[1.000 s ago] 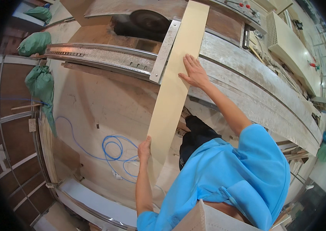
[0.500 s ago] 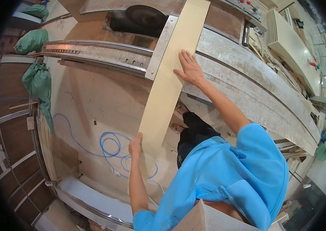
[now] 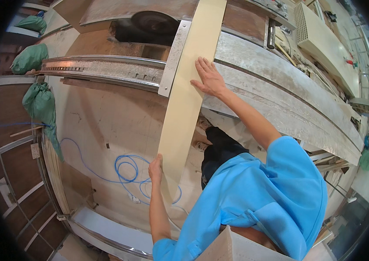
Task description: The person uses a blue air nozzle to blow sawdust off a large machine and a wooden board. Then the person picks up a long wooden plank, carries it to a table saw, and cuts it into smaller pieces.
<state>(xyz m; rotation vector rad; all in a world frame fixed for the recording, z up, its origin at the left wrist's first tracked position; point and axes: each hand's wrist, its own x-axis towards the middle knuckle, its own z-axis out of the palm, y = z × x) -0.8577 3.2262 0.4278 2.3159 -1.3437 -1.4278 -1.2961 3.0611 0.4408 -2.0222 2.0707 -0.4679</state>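
Note:
A long, pale yellow board (image 3: 183, 108) runs from the top of the view down toward my body, lying across a metal machine table (image 3: 254, 50). My right hand (image 3: 210, 78) rests flat on its upper face with the fingers spread. Lower down, my left hand (image 3: 155, 168) grips the board's left edge, thumb on top; the fingers underneath are hidden. Along the left side of the board, a metal plate with screws (image 3: 174, 58) touches or nearly touches it. The near end of the board hangs out over the floor.
A dark round disc (image 3: 155, 22) sits in a recess left of the board. A metal rail (image 3: 102, 65) extends leftward. Coiled blue hose (image 3: 125, 168) lies on the floor. Green bags (image 3: 40, 102) hang at the left. A perforated pale panel (image 3: 308, 26) stands at the right.
The whole view has shifted slightly, so the machine and board appear lower and farther left. Both hands keep about the same places on the board.

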